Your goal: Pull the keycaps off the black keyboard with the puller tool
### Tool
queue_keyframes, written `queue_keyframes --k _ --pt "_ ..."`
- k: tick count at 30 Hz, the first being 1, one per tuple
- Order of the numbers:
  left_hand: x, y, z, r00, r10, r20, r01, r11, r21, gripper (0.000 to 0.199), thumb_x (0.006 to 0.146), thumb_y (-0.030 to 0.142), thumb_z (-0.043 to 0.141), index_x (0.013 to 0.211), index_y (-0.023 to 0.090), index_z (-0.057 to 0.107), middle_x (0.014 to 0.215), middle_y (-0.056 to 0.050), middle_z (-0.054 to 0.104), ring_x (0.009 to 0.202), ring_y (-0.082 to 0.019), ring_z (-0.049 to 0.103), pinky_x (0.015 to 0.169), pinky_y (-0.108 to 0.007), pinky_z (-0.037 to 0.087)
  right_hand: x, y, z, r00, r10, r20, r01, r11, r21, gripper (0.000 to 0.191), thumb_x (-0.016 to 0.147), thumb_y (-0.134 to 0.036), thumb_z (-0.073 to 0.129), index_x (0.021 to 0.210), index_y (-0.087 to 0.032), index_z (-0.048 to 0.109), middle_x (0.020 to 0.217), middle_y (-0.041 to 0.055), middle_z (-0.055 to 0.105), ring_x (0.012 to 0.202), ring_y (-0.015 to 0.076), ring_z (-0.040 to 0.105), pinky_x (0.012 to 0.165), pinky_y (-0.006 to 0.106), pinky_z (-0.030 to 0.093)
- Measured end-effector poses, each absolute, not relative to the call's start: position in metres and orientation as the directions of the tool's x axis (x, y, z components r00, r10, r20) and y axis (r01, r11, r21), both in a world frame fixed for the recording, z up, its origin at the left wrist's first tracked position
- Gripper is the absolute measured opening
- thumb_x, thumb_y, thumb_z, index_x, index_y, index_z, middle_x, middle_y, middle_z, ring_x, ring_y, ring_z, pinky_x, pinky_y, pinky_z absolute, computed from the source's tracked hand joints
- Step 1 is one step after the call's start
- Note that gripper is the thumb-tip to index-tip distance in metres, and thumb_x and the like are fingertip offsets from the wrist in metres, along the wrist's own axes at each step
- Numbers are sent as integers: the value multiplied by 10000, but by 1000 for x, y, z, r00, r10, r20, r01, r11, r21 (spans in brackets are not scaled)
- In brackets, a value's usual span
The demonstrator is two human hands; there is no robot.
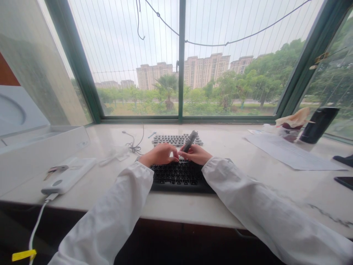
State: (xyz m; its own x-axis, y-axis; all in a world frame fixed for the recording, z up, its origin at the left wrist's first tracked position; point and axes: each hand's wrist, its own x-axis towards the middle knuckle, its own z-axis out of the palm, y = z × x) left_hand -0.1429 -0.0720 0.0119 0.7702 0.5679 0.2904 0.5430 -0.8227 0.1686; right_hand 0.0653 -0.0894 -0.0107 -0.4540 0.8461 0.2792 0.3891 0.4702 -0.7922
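A black keyboard (pixel 176 175) with its keycaps off and its switches bare lies on the white sill in front of me. Behind it sit several rows of loose keycaps (pixel 171 139), partly hidden by my hands. My right hand (pixel 198 154) is closed round a small dark brush (pixel 189 142), tilted with its bristly end up and away. Close beside it, my left hand (pixel 162 154) is pinched over the keyboard's upper rows. A thin bright bit shows below its fingertips, too small to name. Both hands meet or nearly meet at the fingertips.
On the left are a white box (pixel 41 154), a white power bank (pixel 71 175) with a cable, a clear plastic bag (pixel 116 154) and a thin black cable (pixel 134 148). To the right lie paper (pixel 289 151), a black bottle (pixel 318 125) and a phone (pixel 344 181). Windows stand behind.
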Motion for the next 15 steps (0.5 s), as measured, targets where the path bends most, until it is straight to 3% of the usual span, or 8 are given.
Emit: queue_keyframes --k 8,15 --pt "-143 -70 10 771 563 296 537 -826 173 121 782 337 642 843 268 719 870 25 719 787 -132 627 717 -225 409 69 -88 -8 -426 886 185 466 389 -795 530 772 -658 525 797 -153 686 598 22 613 525 126 536 527 251 430" --pt "-143 -71 11 776 551 307 522 -834 177 124 785 341 642 841 262 719 855 21 716 776 -130 627 709 -226 407 67 -89 -11 -413 867 278 482 467 -742 375 814 -521 555 761 -167 665 513 -8 586 509 128 542 559 252 425"
